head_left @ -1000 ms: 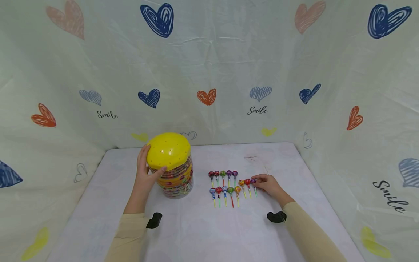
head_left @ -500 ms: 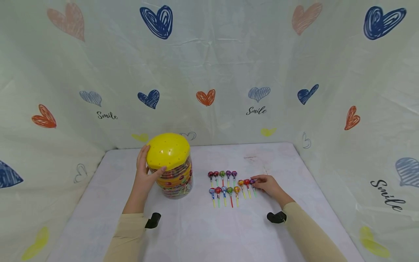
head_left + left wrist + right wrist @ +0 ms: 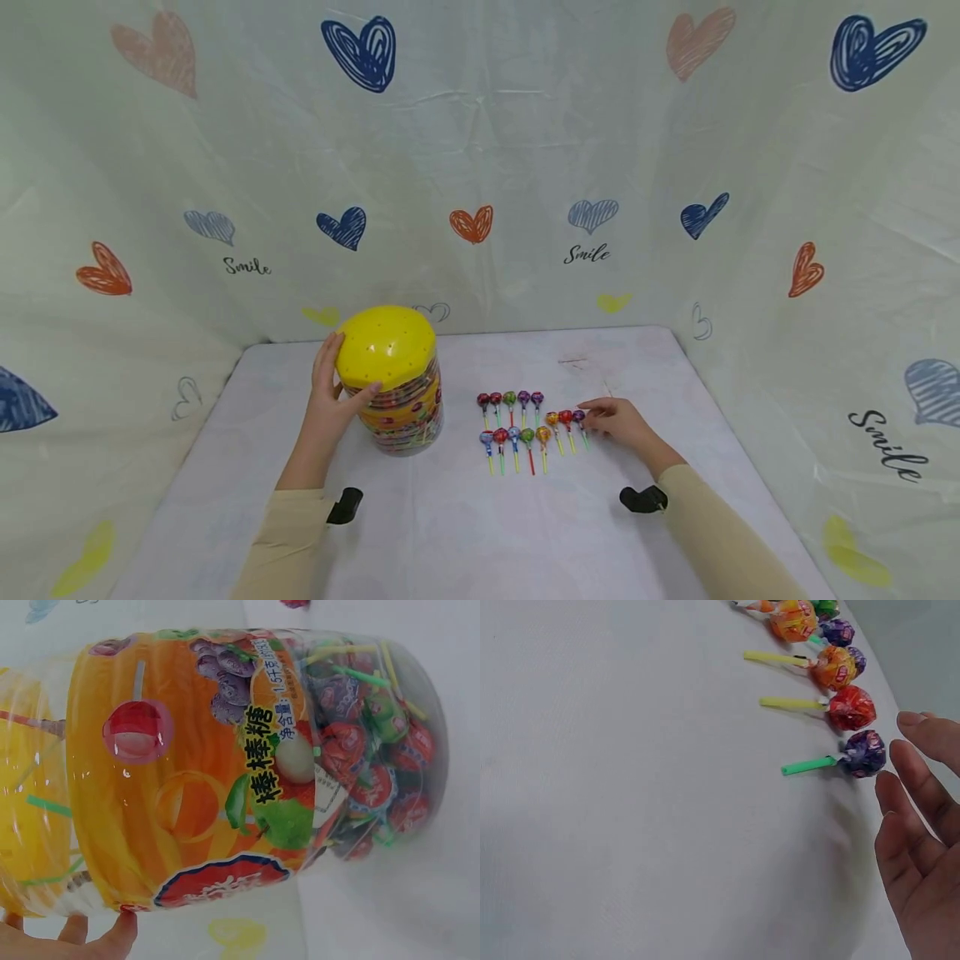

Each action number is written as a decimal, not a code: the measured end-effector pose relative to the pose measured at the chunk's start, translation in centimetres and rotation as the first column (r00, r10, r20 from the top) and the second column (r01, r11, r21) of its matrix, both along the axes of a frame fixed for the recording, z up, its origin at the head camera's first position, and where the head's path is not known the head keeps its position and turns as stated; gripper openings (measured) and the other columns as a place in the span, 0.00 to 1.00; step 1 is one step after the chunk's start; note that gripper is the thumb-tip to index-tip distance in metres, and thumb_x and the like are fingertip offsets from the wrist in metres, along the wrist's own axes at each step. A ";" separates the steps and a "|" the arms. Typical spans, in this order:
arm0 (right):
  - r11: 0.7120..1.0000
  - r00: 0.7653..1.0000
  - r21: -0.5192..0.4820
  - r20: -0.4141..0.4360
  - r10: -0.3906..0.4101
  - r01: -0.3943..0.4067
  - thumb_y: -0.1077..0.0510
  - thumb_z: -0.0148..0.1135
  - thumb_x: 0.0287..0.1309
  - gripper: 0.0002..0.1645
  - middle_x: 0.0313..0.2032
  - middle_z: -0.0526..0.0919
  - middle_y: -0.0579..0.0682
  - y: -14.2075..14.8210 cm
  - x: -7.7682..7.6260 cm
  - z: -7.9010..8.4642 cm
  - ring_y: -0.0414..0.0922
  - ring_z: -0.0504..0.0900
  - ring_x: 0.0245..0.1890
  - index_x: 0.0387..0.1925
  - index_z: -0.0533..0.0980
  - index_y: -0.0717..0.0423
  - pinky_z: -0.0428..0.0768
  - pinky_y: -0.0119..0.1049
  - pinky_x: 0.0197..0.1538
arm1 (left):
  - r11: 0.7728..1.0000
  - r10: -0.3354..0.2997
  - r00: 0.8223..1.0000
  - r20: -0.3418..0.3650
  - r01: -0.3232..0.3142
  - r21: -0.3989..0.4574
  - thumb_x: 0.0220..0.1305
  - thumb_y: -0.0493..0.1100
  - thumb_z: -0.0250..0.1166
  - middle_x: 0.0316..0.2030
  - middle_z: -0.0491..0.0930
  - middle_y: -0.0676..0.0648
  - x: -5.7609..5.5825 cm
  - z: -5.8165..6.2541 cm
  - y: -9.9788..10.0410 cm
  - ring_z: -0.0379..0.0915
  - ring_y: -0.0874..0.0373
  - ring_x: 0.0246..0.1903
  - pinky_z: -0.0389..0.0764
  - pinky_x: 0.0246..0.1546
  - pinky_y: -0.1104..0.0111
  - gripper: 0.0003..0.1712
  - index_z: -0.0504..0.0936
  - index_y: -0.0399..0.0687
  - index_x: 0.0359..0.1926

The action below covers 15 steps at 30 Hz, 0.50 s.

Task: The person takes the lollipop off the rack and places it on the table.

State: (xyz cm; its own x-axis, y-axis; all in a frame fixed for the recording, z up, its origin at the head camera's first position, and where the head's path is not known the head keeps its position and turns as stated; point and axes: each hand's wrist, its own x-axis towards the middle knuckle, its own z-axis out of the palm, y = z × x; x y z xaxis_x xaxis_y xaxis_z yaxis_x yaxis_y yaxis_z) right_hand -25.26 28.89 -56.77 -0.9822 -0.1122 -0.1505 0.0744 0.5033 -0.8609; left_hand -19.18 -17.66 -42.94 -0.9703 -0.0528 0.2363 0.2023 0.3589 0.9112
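A big clear jar of lollipops [image 3: 360, 735] with a yellow lid [image 3: 386, 346] stands on the left of the table. My left hand [image 3: 335, 389] grips it near the top, thumb across the front and fingers around the lid's left side. Loose lollipops lie in two rows right of the jar. At the right end are an orange lollipop [image 3: 834, 667], a red lollipop [image 3: 851, 709] and a purple lollipop with a green stick [image 3: 864, 754]. My right hand [image 3: 922, 832] is beside that purple head, fingers loosely bent and parted, nothing held between them.
The white table [image 3: 480, 533] meets a curtain printed with hearts [image 3: 480, 125] behind and at both sides. Upper-row lollipops [image 3: 510, 398] and lower-row lollipops [image 3: 514, 435] sit side by side, heads toward the back. Black camera mounts [image 3: 643, 499] stick out at the wrists.
My right hand has eased off the purple lollipop and its forearm has shifted slightly right. The left hand stays on the jar, and the lollipops lie as before.
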 end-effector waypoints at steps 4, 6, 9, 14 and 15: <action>0.999 0.997 0.000 -0.053 0.053 -0.054 0.66 0.62 0.62 0.18 0.35 0.82 0.51 0.1 0.1 1.8 0.51 0.78 0.34 0.53 0.79 0.64 0.80 0.44 0.36 | 0.998 0.002 0.999 -0.036 -0.005 -0.061 0.59 0.39 0.70 0.76 0.28 0.49 -0.4 -0.4 -0.8 0.27 0.45 0.74 0.47 0.68 0.39 0.58 0.40 0.54 0.78; 0.997 0.994 -0.002 -0.077 0.073 -0.074 0.64 0.63 0.62 0.19 0.37 0.82 0.54 0.4 0.5 2.9 0.51 0.79 0.37 0.54 0.78 0.65 0.81 0.46 0.40 | 0.995 0.005 0.999 -0.053 -0.010 -0.104 0.58 0.42 0.72 0.76 0.28 0.50 -0.4 -0.4 -1.0 0.27 0.45 0.74 0.47 0.68 0.40 0.59 0.39 0.56 0.78; 0.996 0.987 0.018 -0.137 0.086 -0.084 0.64 0.64 0.61 0.19 0.42 0.82 0.57 1.1 1.2 4.3 0.49 0.79 0.42 0.53 0.79 0.65 0.81 0.43 0.43 | 0.986 0.003 0.999 -0.051 -0.011 -0.164 0.56 0.46 0.74 0.77 0.30 0.51 -0.2 -0.1 -1.1 0.28 0.44 0.74 0.46 0.68 0.39 0.61 0.40 0.57 0.78; 0.993 0.964 0.086 -0.245 0.104 -0.085 0.63 0.67 0.59 0.19 0.47 0.81 0.56 1.6 2.0 6.6 0.52 0.78 0.48 0.52 0.80 0.60 0.80 0.42 0.49 | 0.970 -0.009 0.998 -0.057 -0.005 -0.241 0.54 0.48 0.75 0.77 0.33 0.51 0.3 0.6 -2.0 0.30 0.41 0.74 0.42 0.63 0.31 0.63 0.40 0.59 0.78; 0.992 0.958 0.092 -0.264 0.108 -0.087 0.62 0.68 0.58 0.19 0.49 0.81 0.57 1.7 2.2 7.1 0.54 0.77 0.50 0.52 0.80 0.60 0.79 0.45 0.51 | 0.966 -0.009 0.998 -0.064 -0.008 -0.260 0.53 0.47 0.76 0.77 0.33 0.50 0.4 0.7 -2.3 0.30 0.41 0.74 0.42 0.62 0.30 0.63 0.40 0.59 0.78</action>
